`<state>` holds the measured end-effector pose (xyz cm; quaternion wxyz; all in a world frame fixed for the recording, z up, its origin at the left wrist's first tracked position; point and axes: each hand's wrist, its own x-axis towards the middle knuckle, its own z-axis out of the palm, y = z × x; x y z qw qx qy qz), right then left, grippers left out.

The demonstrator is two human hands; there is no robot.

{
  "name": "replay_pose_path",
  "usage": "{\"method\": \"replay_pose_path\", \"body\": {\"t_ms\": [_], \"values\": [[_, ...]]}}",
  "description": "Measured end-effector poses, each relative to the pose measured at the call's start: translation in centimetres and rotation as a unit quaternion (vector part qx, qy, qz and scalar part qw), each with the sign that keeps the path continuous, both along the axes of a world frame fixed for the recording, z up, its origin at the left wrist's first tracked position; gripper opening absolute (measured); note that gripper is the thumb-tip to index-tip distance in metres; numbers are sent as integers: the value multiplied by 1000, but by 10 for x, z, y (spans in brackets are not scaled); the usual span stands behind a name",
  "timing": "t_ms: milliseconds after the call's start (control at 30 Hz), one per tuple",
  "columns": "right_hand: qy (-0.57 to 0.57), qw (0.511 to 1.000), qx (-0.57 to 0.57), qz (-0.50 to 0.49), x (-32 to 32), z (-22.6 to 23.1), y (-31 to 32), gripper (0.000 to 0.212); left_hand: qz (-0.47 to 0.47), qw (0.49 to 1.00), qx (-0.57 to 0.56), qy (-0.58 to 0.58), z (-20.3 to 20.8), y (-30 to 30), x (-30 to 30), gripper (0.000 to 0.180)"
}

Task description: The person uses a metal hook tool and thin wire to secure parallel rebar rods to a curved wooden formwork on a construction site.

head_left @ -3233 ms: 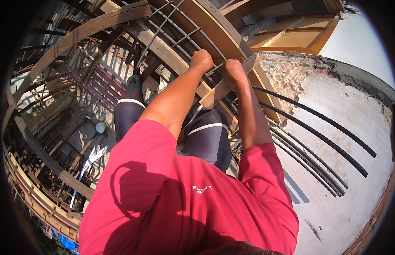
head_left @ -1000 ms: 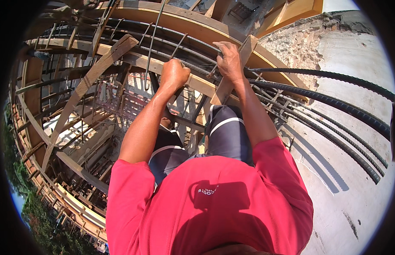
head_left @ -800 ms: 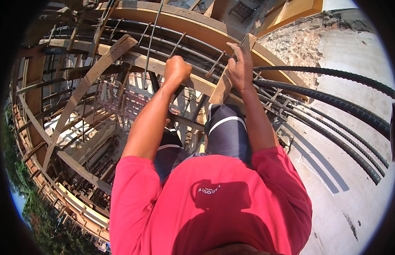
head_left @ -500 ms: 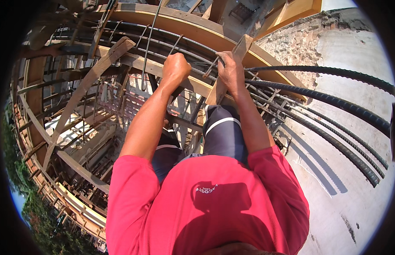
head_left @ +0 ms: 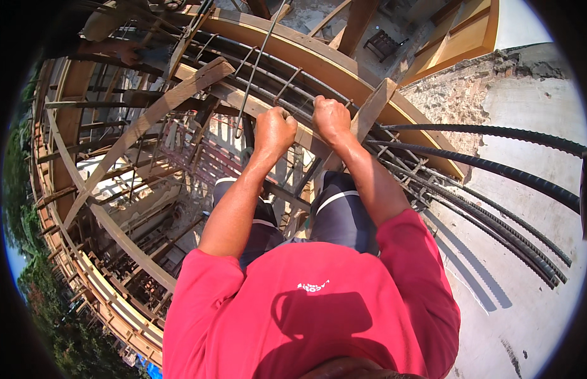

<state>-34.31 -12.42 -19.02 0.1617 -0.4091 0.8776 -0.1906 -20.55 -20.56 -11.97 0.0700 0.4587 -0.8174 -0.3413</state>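
My left hand (head_left: pixel 276 131) is closed in a fist at the near edge of a long rebar cage (head_left: pixel 293 104) that lies between wooden form boards. Just to its right, my right hand (head_left: pixel 331 118) is also closed, knuckles up, over the same bars. Whatever either hand grips is hidden by the fingers. A bent steel stirrup (head_left: pixel 287 86) sticks up from the cage beyond my left hand. Close to the right hand, a short wooden crosspiece (head_left: pixel 373 108) spans the form. Left of my left hand hangs a thin hooked rod (head_left: pixel 259 63).
Thick ribbed bars (head_left: pixel 495 134) reach out to the right over a pale wall surface (head_left: pixel 527 107). A diagonal plank (head_left: pixel 148 117) crosses on the left, above a deep open drop with scaffolding. At the upper left, another person's hand (head_left: pixel 120 50) shows in shadow.
The view has shifted. My right hand has moved left, off the stirrup beside the crosspiece, closer to my left hand. The left hand remains closed near the cage's edge.
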Motion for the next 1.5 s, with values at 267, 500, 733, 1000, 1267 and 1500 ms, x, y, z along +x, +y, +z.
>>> {"method": "replay_pose_path", "body": {"t_ms": [267,500,733,1000,1267,1500], "values": [[-118,964,-80,-223,20,-44,0,28,90,989,64,101,-37,53,0,24],[-101,956,-198,-191,0,-6,43,48,60,997,37,21,-50,23,-11,20],[-190,925,-267,-193,9,5,110,35,-58,992,-30,-106,-63,12,-52,17],[-179,931,-282,-144,19,33,131,36,-20,984,70,-160,-84,30,-87,18],[-232,912,-296,-165,14,30,147,36,30,977,130,-166,-104,38,-109,24],[-234,917,-293,-138,8,34,154,33,98,948,272,-132,-128,34,-109,22]]}}
